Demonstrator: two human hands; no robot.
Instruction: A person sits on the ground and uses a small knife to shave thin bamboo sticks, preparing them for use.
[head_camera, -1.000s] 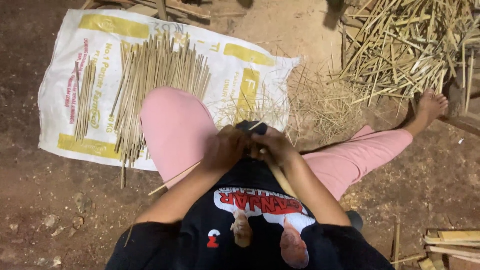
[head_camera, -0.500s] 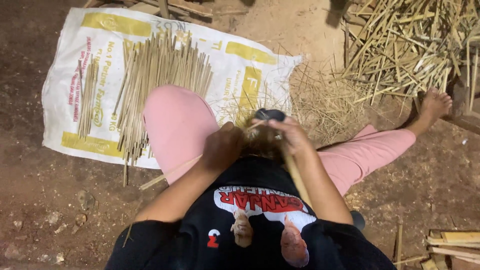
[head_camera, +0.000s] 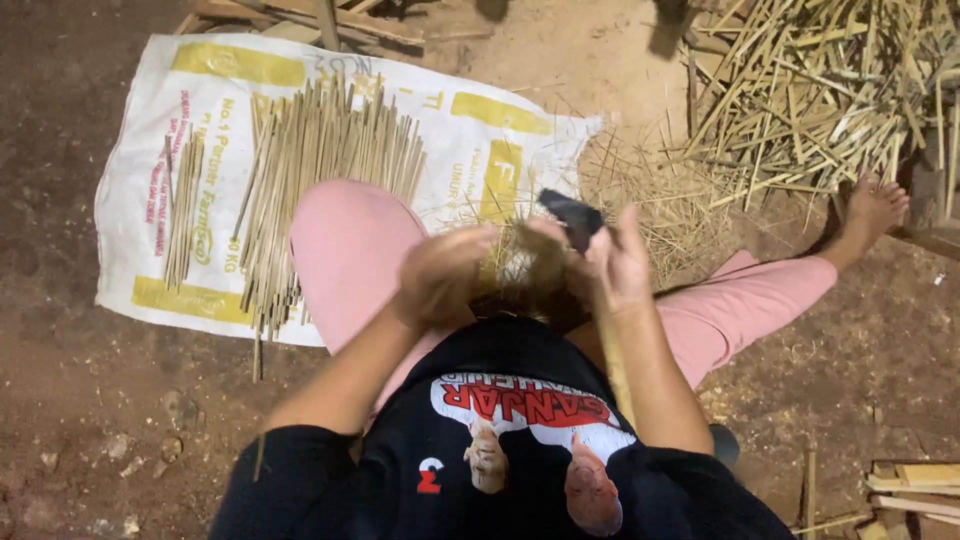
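Observation:
I sit on the dirt in pink trousers (head_camera: 350, 250) and a black shirt, both hands raised over my lap and blurred by motion. My right hand (head_camera: 622, 268) grips a dark knife (head_camera: 572, 216) that points up and left. A tan bamboo strip (head_camera: 612, 360) runs from that hand down along my right forearm. My left hand (head_camera: 440, 275) is curled, and a tan blur of the strip stretches between it and the right hand. Fine shavings (head_camera: 640, 200) lie just beyond the hands.
A white and yellow sack (head_camera: 200, 170) is spread on the ground at the left, with rows of thin split sticks (head_camera: 310, 180) on it. A heap of rough bamboo offcuts (head_camera: 830, 90) lies at the top right near my bare foot (head_camera: 875, 210). Wood pieces (head_camera: 915, 490) lie at the lower right.
My hands were pressed together low over my lap. They have risen and moved apart, and the knife now shows above my right hand.

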